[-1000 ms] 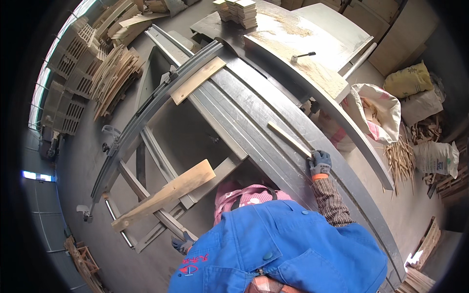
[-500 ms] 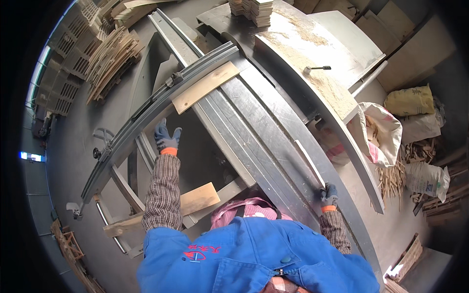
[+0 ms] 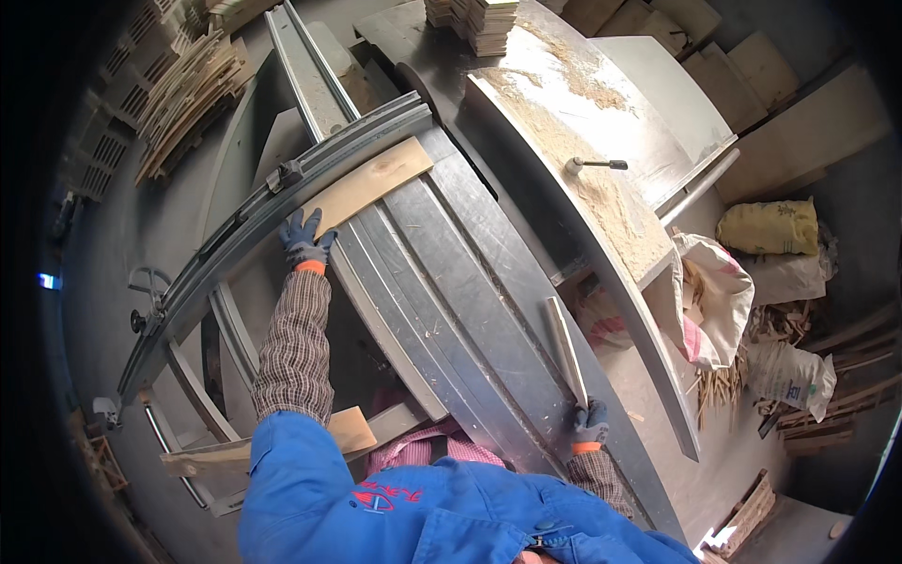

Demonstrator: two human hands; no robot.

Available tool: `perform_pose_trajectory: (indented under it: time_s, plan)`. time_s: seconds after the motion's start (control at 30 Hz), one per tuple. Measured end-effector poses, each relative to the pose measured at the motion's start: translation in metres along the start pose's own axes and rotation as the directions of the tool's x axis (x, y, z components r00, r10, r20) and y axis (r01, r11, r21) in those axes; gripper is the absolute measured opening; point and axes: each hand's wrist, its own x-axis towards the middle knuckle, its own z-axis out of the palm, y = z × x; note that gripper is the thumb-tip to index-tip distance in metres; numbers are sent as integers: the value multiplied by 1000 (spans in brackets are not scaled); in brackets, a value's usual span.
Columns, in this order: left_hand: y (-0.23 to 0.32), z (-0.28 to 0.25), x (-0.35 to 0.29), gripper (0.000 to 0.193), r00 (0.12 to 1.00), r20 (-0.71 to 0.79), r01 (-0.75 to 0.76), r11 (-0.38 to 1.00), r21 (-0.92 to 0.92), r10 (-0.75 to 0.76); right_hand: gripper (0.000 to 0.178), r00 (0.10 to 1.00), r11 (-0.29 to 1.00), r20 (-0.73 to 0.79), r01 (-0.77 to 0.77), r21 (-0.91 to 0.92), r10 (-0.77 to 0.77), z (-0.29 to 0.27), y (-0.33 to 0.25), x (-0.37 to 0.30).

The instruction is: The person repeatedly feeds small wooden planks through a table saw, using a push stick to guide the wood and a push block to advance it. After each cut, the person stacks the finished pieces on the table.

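A flat wooden board (image 3: 371, 183) lies against the metal fence (image 3: 352, 136) of a sliding-table saw. At the board's near left end is my gloved left hand (image 3: 305, 239), fingers spread and the tips at the wood's edge. Its thumb stretches along the board's near corner. On the right side of the steel saw table (image 3: 460, 301), my gloved right hand (image 3: 590, 423) is closed around the near end of a thin, pale wooden stick (image 3: 566, 352). The stick points away from me, over the table.
A second board (image 3: 352, 430) lies across the frame beneath my left arm. Sawdust (image 3: 601, 207) covers the side table, where a lever handle (image 3: 597, 164) stands. Stacked wood pieces (image 3: 493, 28) sit at the back; an open sack (image 3: 714, 291) stands at the right.
My left hand has moved forward to the board's near end, where it was apart from it before. My right hand still holds the stick. The whole view has shifted slightly.
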Motion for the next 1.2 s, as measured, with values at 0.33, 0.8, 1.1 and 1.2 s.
perform_pose_trajectory:
  time_s: [0.33,0.8,1.1,1.2]
  plan:
    - [68,25,-2,50,989,-14,-149,986,80,150,18,993,979,-87,67,-191,-84,5,-5,-2]
    - [174,26,54,55,975,222,-46,962,269,-15,26,895,482,407,-442,757,182,14,-100,84]
    - [171,40,69,46,946,260,-265,924,275,194,38,883,742,469,-295,602,-29,62,-186,208]
    - [165,45,70,46,942,243,-292,924,247,233,48,906,779,422,-260,571,-7,87,-194,241]
